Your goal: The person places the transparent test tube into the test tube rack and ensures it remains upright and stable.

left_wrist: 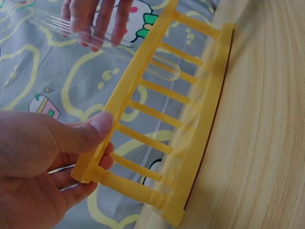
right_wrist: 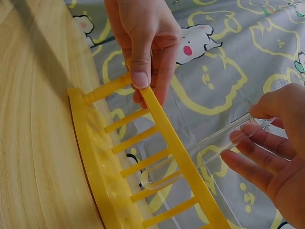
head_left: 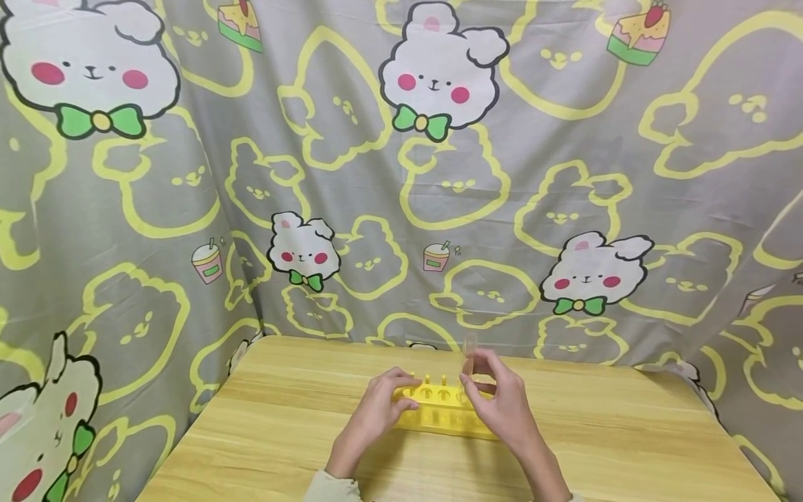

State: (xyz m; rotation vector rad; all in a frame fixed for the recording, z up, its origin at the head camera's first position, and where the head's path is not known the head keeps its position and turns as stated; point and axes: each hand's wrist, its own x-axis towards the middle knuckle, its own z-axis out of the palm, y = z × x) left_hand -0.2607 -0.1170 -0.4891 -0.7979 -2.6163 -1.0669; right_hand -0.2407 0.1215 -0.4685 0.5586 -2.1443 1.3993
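Note:
A yellow test tube rack (head_left: pixel 439 422) stands on the table, with a top bar, a base and a row of pegs. My left hand (head_left: pixel 379 404) grips the left end of its top bar, thumb on one side and fingers on the other. At the rack's right part, my right hand (head_left: pixel 502 397) pinches a clear test tube (head_left: pixel 470 345) near its upper half. In the right wrist view, the rounded lower end of the test tube (right_wrist: pixel 164 174) has passed through the top bar and sits above the base.
The wooden table (head_left: pixel 301 397) reaches out on both sides of the rack. A grey curtain (head_left: pixel 364 195) with yellow outlines and white rabbit prints hangs behind the table and along its sides.

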